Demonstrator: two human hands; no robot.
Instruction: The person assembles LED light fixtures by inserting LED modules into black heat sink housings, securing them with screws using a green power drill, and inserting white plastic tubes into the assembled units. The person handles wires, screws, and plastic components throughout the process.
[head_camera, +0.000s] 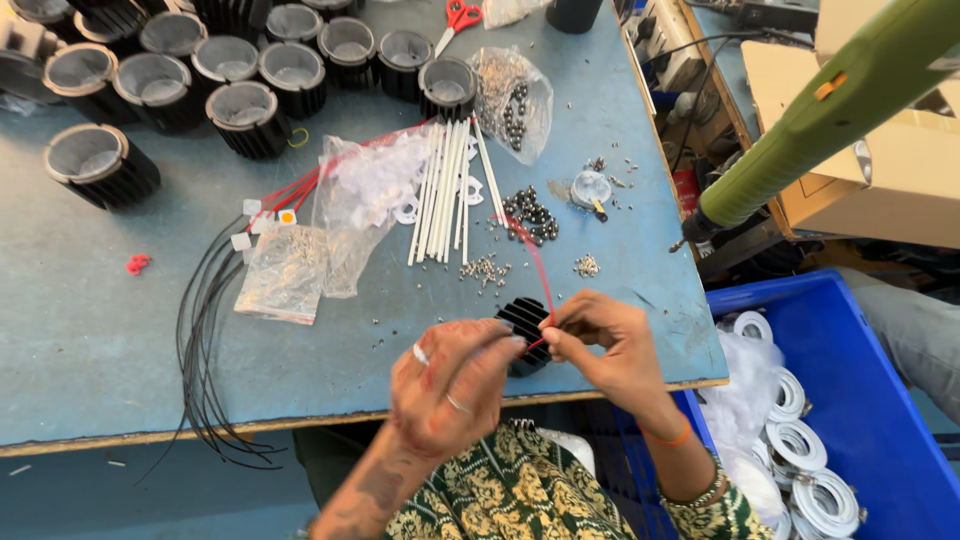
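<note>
Black finned housing (524, 322) at table edge, red wire (537, 265) rising from it.

Bright, even overhead light, soft shadows; moving hands slightly blurred.

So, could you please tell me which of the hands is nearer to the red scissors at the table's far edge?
Right. The right hand sits almost straight below the red scissors; the left hand is lower, nearer the table's front edge.

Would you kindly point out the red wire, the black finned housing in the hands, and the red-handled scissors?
red wire (536, 262), head view, on the taut middle stretch above the hands.
black finned housing (524, 318), head view, on its ribbed top.
red-handled scissors (462, 16), head view, on the red handle loops.
</note>
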